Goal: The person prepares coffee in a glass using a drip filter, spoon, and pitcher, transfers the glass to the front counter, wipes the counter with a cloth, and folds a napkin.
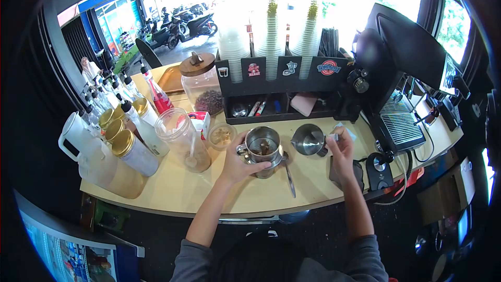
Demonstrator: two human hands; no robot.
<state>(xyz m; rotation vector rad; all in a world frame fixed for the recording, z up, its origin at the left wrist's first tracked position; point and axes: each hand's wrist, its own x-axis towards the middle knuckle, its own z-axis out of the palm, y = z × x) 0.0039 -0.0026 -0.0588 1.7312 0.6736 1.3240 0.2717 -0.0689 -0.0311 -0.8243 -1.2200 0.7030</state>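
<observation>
My left hand (241,166) is wrapped round the side and base of a metal cup-shaped filter (262,144), which has some brown matter inside and stands over another vessel. On the right, my right hand (341,152) grips the handle of a steel pitcher (309,140); its inside looks shiny. A spoon (290,178) lies on the counter between the two. Left of the filter is a small clear tub (222,136) with pale brown contents, beside a tall clear jar (182,143) holding brown powder and a scoop.
The wooden counter (245,198) carries gold-lidded jars (123,143), a large jug (107,164) and bottles at left. Behind stand a wooden-lidded jar (201,86) and a black organizer (261,87) with stacked cups. An espresso machine (399,120) is at right.
</observation>
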